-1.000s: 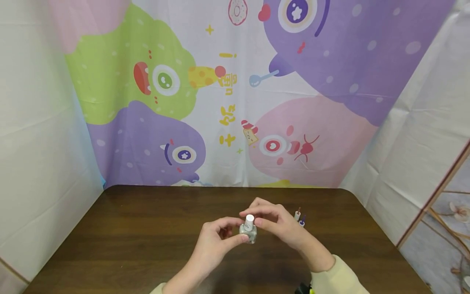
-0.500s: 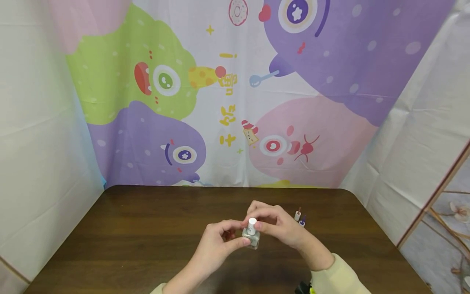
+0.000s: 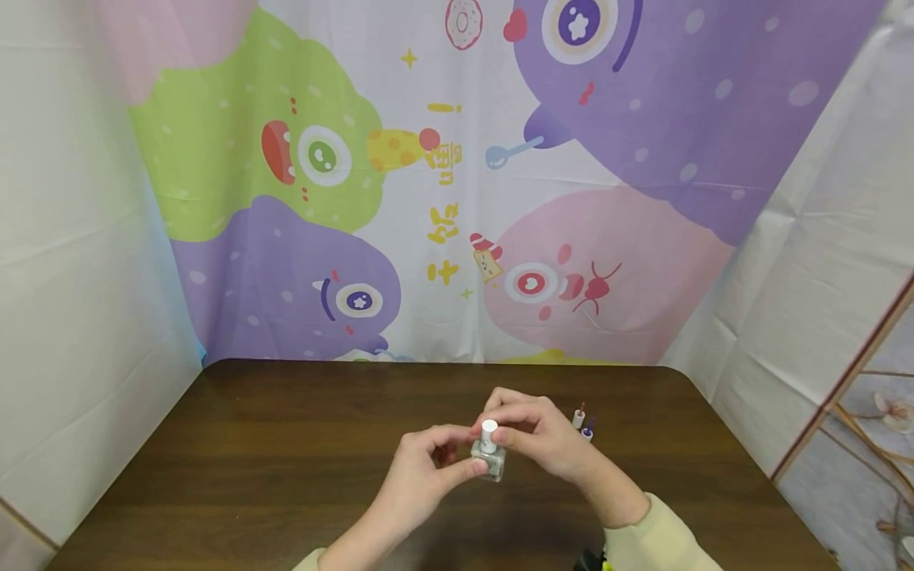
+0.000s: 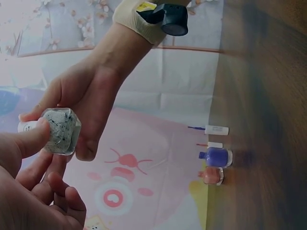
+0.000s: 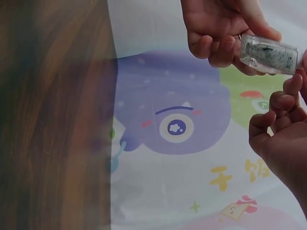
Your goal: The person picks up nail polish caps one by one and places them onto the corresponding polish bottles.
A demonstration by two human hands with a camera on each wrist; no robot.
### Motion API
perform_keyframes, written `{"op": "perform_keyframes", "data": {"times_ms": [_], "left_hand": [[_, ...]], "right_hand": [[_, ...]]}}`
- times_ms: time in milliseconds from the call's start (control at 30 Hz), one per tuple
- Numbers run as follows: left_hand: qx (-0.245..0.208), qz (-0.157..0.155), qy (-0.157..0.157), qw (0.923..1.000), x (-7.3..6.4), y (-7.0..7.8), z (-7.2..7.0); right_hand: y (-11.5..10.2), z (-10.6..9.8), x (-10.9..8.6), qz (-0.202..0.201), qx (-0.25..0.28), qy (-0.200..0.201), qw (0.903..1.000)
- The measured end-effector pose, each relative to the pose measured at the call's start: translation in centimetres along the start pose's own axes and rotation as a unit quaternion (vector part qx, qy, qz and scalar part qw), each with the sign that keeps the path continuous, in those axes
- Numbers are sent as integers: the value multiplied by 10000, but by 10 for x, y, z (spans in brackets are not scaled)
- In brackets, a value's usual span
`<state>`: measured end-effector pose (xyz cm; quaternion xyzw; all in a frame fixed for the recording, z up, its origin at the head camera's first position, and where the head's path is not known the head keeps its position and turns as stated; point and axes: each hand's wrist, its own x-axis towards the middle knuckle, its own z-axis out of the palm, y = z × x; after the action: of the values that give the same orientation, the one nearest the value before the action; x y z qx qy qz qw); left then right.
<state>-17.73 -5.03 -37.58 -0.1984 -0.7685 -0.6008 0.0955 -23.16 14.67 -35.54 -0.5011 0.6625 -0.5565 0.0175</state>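
Note:
Above the table, my left hand point(image 3: 420, 474) pinches a clear nail polish bottle point(image 3: 493, 466) between thumb and fingers. In the left wrist view the bottle point(image 4: 61, 133) has pale, dark-speckled polish inside. Its white cap point(image 3: 489, 433) sits on top, tilted a little, and my right hand point(image 3: 540, 431) grips that cap with thumb and fingertips. The right wrist view has the bottle point(image 5: 269, 55) lying sideways between the two hands, its cap end mostly cut off by the frame's right edge.
Two white brush caps point(image 4: 217, 130) stand on the dark wooden table point(image 3: 286, 476), right of my hands, brushes up. Beside them are a purple polish bottle point(image 4: 218, 157) and a salmon-pink one point(image 4: 212, 176), hidden in the head view. A cartoon-printed curtain point(image 3: 457, 317) hangs behind.
The bottle has shifted slightly right and down, both hands staying close together around it. My right fingertips have come in closer round the cap.

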Motion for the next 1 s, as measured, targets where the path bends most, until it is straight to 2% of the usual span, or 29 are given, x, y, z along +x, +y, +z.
{"op": "perform_keyframes", "data": {"times_ms": [167,433,700,1000], "left_hand": [[-33,-196,204,9996,0,2,1],[-139,-212,427,9988,0,2,2],[-229,-279,508,9981,1,2,2],[-280,-366,543,9975,2,3,3]], "right_hand": [[0,2,0,79,-114,207,9997],[-1,6,1,227,-126,628,9977],[-3,10,2,510,-104,1192,9915],[-4,14,4,641,-144,1553,9857]]}}
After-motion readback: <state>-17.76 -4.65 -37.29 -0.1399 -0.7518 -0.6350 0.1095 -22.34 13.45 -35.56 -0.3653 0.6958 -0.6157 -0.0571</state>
